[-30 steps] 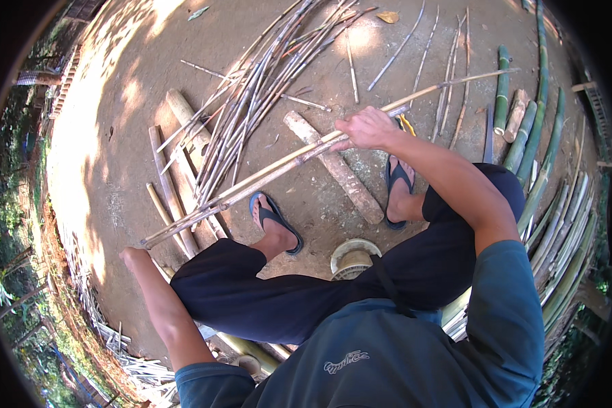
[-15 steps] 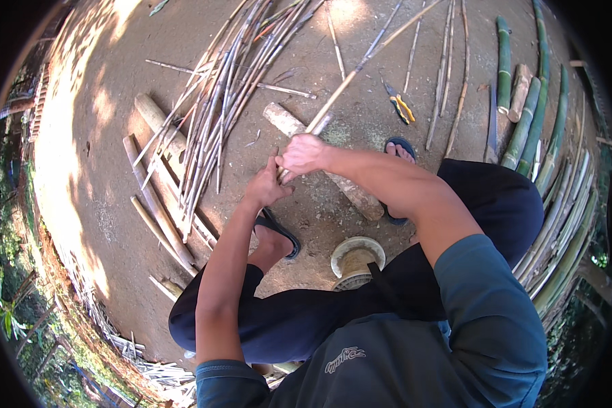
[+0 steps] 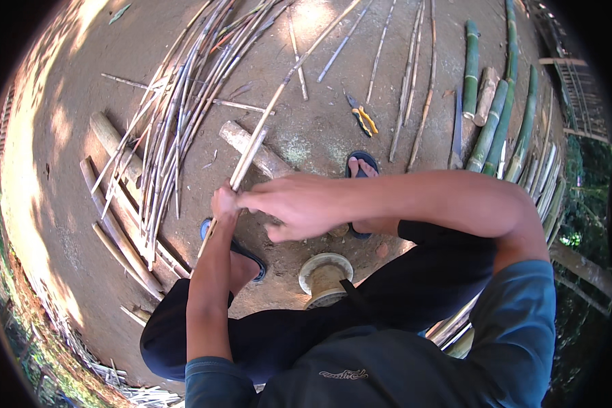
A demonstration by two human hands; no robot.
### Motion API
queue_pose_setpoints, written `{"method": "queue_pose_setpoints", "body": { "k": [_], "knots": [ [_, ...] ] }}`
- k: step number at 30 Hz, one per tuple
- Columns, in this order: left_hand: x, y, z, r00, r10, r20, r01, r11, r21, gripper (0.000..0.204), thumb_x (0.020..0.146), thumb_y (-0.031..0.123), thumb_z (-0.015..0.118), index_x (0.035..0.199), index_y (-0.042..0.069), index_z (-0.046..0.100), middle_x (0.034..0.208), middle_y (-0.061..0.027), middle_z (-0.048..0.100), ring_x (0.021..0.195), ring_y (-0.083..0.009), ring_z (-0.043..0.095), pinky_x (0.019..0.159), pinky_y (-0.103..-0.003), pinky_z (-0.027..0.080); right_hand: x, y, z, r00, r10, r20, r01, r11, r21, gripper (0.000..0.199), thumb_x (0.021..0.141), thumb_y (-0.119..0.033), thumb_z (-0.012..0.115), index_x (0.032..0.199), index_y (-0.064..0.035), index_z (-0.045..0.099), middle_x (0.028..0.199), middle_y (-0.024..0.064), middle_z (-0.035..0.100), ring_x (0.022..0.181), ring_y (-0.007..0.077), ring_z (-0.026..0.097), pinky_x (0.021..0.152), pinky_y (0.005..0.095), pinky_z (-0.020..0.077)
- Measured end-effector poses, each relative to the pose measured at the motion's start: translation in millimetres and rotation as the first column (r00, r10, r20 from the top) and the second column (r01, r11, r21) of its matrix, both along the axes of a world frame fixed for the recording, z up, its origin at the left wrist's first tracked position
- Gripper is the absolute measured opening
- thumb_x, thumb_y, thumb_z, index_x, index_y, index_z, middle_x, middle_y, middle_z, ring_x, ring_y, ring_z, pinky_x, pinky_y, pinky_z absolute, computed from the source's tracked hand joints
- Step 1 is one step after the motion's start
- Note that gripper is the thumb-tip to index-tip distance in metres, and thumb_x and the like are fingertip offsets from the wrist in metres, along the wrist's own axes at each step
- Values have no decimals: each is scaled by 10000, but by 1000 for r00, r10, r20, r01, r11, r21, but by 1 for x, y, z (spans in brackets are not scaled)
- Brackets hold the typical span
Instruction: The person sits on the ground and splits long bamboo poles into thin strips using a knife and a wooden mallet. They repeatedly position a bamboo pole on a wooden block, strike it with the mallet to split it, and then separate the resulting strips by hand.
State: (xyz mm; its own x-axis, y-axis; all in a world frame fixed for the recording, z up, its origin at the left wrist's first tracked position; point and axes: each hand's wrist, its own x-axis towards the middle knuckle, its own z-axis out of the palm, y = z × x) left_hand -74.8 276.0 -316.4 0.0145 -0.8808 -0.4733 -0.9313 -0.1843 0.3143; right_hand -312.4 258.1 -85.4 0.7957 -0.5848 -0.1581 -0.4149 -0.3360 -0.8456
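My left hand [image 3: 226, 202] is closed around a long, thin bamboo stick [image 3: 273, 102]. The stick slants away toward the far right, and its near end passes down beside my left forearm. A shorter pale strip [image 3: 256, 148] lies alongside it just beyond my grip; whether it is a separate piece I cannot tell. My right hand [image 3: 289, 207] reaches across from the right, slightly blurred. Its fingers stretch out to the stick beside my left hand, while the thumb stands apart. Beneath the stick, a short round log [image 3: 255, 149] rests on the ground, partly hidden by my right hand.
A pile of thin sticks [image 3: 183, 109] lies at left, near thicker bamboo pieces [image 3: 119, 224]. Yellow-handled pliers [image 3: 364, 117] sit ahead. To the right are a saw-like blade [image 3: 457, 129] and green bamboo poles [image 3: 470, 68]. A pale spool-shaped object [image 3: 326, 272] stands between my legs.
My right hand has let go of the stick and turned, its fingers now extended and its elbow swung outward. The stick has slid back toward me through my left hand. The view has shifted right.
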Motion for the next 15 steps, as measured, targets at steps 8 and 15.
{"method": "queue_pose_setpoints", "body": {
  "k": [8, 15],
  "knots": [
    [-8, 7, -6, 996, 4, 91, -2, 1000, -17, 260, 845, 253, 620, 1043, 85, 634, 884, -235, 694, 848, -423, 678, 793, -517, 539, -43, 48, 203, 766, -156, 624, -11, 967, 254, 545, 815, -12, 505, 1360, -22, 518, 1251, 154, 598, 994, 259, 654, 883, 376, 532],
    [-19, 20, -11, 987, -11, 159, 18, 999, -44, 290, 840, 264, 626, 1076, 96, 633, 893, -218, 703, 853, -400, 689, 785, -506, 548, -37, 63, 185, 919, 36, 393, 9, 994, -112, 477, 843, -19, 485, 1317, -4, 536, 1145, 156, 619, 953, 248, 643, 862, 370, 509]
  ]
}}
